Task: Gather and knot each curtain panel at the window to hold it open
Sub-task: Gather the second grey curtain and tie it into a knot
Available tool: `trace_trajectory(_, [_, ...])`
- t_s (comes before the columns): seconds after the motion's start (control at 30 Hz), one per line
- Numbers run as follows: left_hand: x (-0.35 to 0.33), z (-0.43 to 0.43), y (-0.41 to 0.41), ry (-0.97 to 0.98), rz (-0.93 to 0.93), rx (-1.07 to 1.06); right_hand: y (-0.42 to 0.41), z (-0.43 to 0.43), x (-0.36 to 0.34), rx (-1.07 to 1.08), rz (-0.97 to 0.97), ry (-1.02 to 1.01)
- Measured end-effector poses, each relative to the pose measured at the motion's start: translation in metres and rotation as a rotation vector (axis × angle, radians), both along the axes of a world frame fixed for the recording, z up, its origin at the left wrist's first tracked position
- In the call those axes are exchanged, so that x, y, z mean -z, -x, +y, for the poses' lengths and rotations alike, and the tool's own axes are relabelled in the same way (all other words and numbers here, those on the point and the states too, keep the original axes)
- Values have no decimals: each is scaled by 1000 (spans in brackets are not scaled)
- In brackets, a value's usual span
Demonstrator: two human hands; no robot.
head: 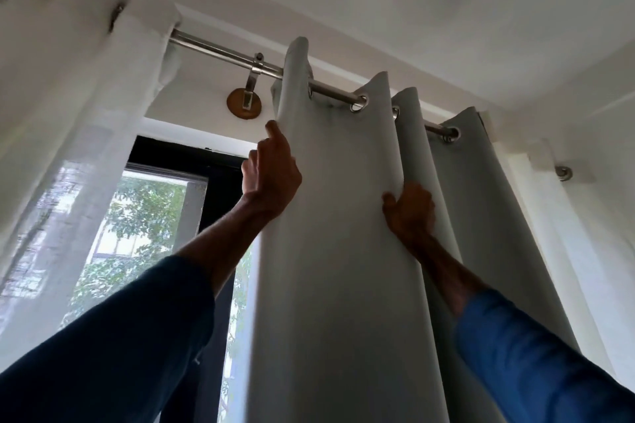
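Grey curtain panel [336, 251] hangs off rod [220, 50], at 3 o'clock of window [147, 209], part bunched. R hand [409, 213] pinches a fold, thumb in front, prob. to gather pleats. L hand [271, 175] at panel's 9 o'clock edge, index up; grip can't tell.

Both arms reach up and forward, with bare forearms rising out of blue sleeves [120, 336]. The left hand [271, 175] shows its back at the left edge of the grey curtain panel [336, 251]; its index finger [275, 130] points up along that edge and the other fingers are curled, but whether it grips the cloth cannot be told. The right hand [409, 213], set lower, holds a fold of the same panel, thumb in front and fingers hidden behind it.
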State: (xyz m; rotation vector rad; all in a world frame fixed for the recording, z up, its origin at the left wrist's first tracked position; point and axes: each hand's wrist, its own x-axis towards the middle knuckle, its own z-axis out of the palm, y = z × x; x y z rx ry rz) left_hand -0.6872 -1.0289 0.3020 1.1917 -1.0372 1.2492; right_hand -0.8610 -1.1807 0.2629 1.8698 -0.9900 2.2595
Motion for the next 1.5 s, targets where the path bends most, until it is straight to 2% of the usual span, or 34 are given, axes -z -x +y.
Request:
trace_trajectory(0.17, [-9,-22,28,-114,-68,-209,14,-31,-11,-28,11,46])
trace_trajectory(0.33, [-26,-50,65,-201,-152,-302,35,-61,-14,-58,-21,80])
trace_trajectory(0.53, [-49,-94,111,-332,-308,-225,46,-75,-17,-89,-30,102])
trace_trajectory(0.6, [-49,-106,116,-349,-309,-151,45,-74,-15,-112,-41,108])
trace_trajectory(0.73, [-42,-113,100,-343,-297,-4,42,-71,-16,-113,-12,137])
trace_trajectory(0.97, [-17,-82,50,-252,-269,131,17,-39,-16,-68,2,235])
trace_trajectory(1.1, [-12,-42,18,-219,-325,37,0,-25,-15,-59,10,272])
trace_trajectory(1.27, [-21,-2,-31,-195,-247,0,-13,-9,-16,-91,22,265])
trace_trajectory(1.5, [-28,33,-53,-195,-129,-42,-13,8,-16,-48,65,301])
